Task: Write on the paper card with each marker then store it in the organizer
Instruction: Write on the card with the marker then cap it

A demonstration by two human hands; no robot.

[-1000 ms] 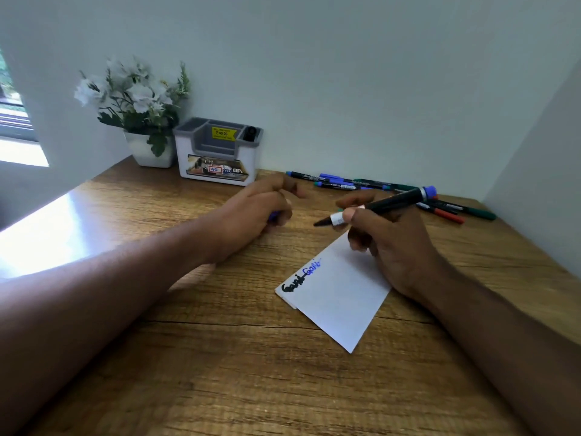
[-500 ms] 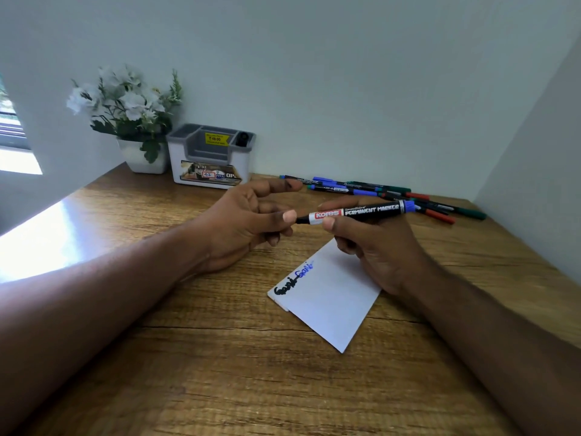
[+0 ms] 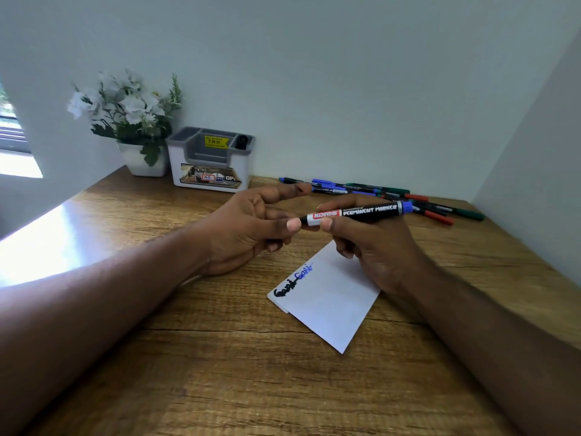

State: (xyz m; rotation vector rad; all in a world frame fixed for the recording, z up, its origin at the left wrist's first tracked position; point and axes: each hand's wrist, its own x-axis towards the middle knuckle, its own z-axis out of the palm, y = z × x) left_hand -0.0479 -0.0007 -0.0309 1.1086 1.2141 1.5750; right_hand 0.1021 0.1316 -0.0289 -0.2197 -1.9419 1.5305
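1. pale walls meet in a corner at the right; a bright window strip shows at the far left edge.
2. wooden bench (image 3: 220,372), grain running side to side, with glare on its left part.
3. two bare forearms reach in from the lower corners and meet above the bench centre.
4. right hand (image 3: 371,247): grasping a black permanent marker (image 3: 361,211) between thumb and fingers, held nearly level above the card, blue end pointing right, tip end pointing left.
5. left hand (image 3: 251,225): thumb tip at the marker's tip end, index finger stretched out above it, other fingers curled; whether it pinches a cap or the bare tip cannot be told.
6. white paper card (image 3: 330,303), lying flat and skewed on the bench below the hands, its far corner covered by the right hand; one black scribble and one blue scribble sit along its upper left edge.
7. potted white flowers (image 3: 125,108), at the back left against the wall.
8. organizer (image 3: 210,165), white with grey compartments and a yellow price sticker, just right of the pot; a dark object stands in its right-hand compartment.
9. loose markers (image 3: 377,191), blue, green, red and black, lying in a row along the back wall beyond the hands.
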